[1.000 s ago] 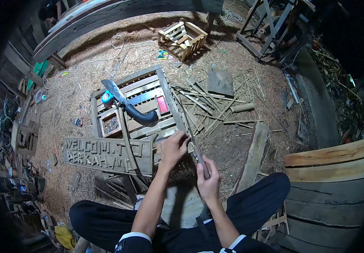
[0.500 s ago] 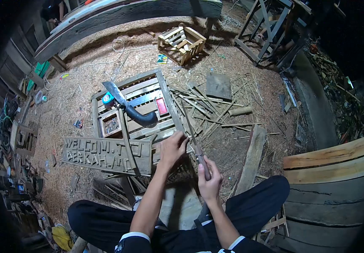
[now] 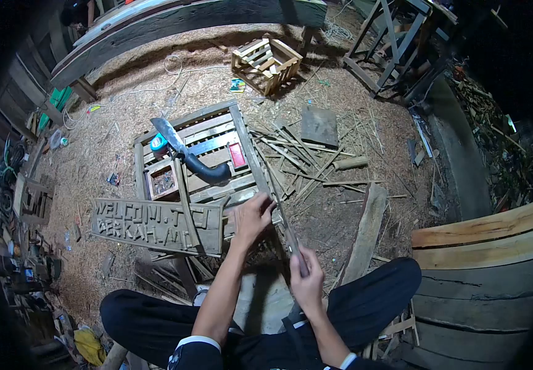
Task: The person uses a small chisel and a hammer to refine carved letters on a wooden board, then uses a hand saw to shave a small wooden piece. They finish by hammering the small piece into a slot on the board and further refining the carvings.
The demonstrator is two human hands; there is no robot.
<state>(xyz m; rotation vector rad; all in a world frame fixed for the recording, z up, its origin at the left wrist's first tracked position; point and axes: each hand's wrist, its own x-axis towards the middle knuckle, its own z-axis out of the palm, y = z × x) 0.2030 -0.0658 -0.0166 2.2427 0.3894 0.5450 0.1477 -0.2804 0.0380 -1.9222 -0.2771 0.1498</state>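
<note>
My right hand [image 3: 307, 283] is wrapped round the brown handle of a long, narrow-bladed tool [image 3: 289, 231]. Its blade points away from me, past the right edge of the slatted wooden table [image 3: 237, 117]. Just left of the blade, my left hand [image 3: 253, 217] is closed at the table's near right corner; what its fingers press on is hidden. Beside that hand lies a wooden sign board [image 3: 115, 229] with raised stick letters. A machete [image 3: 208, 171] with a dark curved handle rests on the slats, near a red flat box [image 3: 237, 155] and a blue-lidded container [image 3: 158, 144].
Loose sticks [image 3: 297, 154] and a square board [image 3: 319, 125] lie right of the table. A slatted crate [image 3: 268, 65] stands beyond, below a long beam [image 3: 186, 28]. Planks [image 3: 482, 237] are at the right, and a long board [image 3: 368, 228] lies near my knee.
My right hand has drawn the tool slightly back toward me, and its handle sits lower. My left hand stays at the table corner.
</note>
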